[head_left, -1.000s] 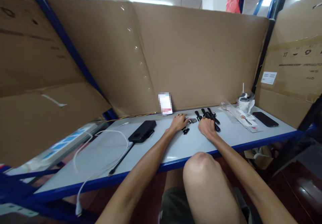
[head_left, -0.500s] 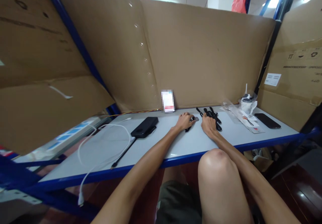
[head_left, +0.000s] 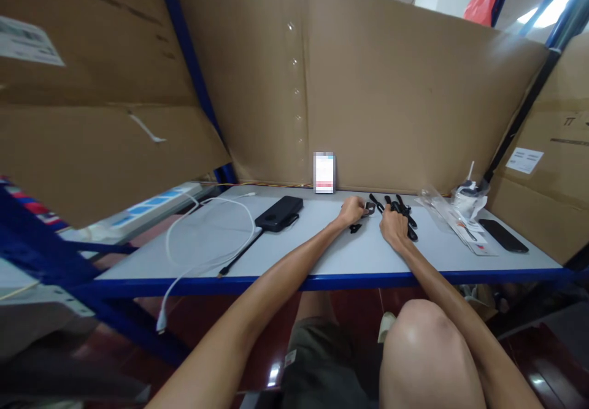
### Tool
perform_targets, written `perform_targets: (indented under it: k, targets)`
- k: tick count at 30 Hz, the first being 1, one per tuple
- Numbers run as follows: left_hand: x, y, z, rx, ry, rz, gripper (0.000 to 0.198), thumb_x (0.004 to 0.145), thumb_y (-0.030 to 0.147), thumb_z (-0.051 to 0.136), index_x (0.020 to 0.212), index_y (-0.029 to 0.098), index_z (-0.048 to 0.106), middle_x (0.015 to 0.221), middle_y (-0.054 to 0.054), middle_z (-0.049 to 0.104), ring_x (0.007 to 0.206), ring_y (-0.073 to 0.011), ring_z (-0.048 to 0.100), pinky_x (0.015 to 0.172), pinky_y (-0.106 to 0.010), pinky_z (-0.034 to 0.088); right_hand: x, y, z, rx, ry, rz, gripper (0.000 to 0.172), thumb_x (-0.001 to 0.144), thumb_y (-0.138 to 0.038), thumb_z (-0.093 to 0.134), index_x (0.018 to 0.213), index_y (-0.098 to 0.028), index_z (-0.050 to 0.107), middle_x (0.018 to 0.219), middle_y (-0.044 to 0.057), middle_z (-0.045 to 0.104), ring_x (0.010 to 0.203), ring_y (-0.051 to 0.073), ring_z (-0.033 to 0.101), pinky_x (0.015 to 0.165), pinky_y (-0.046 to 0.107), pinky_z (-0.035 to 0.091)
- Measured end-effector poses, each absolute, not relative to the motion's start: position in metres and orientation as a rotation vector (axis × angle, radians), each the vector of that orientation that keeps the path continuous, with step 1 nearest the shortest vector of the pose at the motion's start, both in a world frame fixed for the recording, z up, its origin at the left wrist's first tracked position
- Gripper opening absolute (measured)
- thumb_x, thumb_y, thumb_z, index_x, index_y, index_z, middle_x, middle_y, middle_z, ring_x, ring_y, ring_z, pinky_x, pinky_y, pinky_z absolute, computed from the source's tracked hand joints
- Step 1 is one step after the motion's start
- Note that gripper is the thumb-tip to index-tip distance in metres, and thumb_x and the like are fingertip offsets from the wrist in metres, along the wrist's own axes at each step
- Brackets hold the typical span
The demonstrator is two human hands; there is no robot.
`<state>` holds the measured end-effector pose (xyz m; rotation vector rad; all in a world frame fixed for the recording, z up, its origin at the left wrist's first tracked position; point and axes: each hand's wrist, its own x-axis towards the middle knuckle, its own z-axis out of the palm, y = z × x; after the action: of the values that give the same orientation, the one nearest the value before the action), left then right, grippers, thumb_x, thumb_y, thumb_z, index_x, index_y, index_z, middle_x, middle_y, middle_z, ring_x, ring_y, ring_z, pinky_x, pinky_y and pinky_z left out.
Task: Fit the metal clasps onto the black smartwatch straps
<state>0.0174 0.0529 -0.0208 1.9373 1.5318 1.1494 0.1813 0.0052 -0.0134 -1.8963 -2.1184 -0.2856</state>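
My left hand (head_left: 352,210) is closed on a small metal-ended tool (head_left: 369,209), whose flat end sticks out to the right of the fingers. A small black piece (head_left: 355,228) lies on the table just below that hand. At the left edge of a cluster of black-handled tools (head_left: 413,235), my right hand (head_left: 394,224) rests with its fingers bent and touching them. What its fingertips grip, if anything, is too small to make out.
A lit phone (head_left: 324,173) leans on the cardboard back wall. Left on the table (head_left: 313,260) lie a black power bank (head_left: 278,213) and white cable (head_left: 212,199). Right are plastic packaging (head_left: 453,220), a wrapped cup (head_left: 468,199) and a dark phone (head_left: 503,235).
The view has shifted, so the table's things appear farther right. My left hand has moved slightly away from the small black piece, which now shows apart below it.
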Motion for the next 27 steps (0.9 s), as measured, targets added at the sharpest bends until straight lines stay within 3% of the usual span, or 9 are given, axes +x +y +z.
perform_targets:
  k: [5, 15, 27]
  targets:
    - [0.017, 0.058, -0.022, 1.589, 1.32, 1.381, 0.028, 0.067, 0.02, 0.073, 0.048, 0.015, 0.054, 0.045, 0.002, 0.049, 0.048, -0.0088, 0.044, 0.05, -0.023, 0.03, 0.181, 0.005, -0.012, -1.908, -2.124, -0.277, 0.03, 0.091, -0.012, 0.047, 0.12, -0.01, 0.053, 0.095, 0.02, 0.073, 0.096, 0.028, 0.071, 0.087, 0.036, 0.048]
    - [0.017, 0.052, -0.018, 1.235, 1.146, 1.434, 0.025, 0.073, 0.021, 0.073, 0.059, 0.015, 0.053, 0.049, 0.0, 0.052, 0.048, -0.0113, 0.058, 0.049, -0.022, 0.043, 0.18, 0.004, -0.011, -1.915, -2.115, -0.281, 0.029, 0.092, -0.014, 0.046, 0.12, -0.011, 0.053, 0.096, 0.019, 0.073, 0.096, 0.028, 0.071, 0.087, 0.036, 0.047]
    - [0.022, 0.043, -0.011, 1.159, 1.044, 1.402, 0.03, 0.071, 0.024, 0.078, 0.06, 0.015, 0.051, 0.046, 0.001, 0.051, 0.048, -0.0117, 0.059, 0.046, -0.02, 0.041, 0.181, 0.003, -0.012, -1.889, -2.111, -0.274, 0.028, 0.095, -0.019, 0.043, 0.121, -0.011, 0.053, 0.094, 0.019, 0.072, 0.093, 0.028, 0.071, 0.083, 0.036, 0.047]
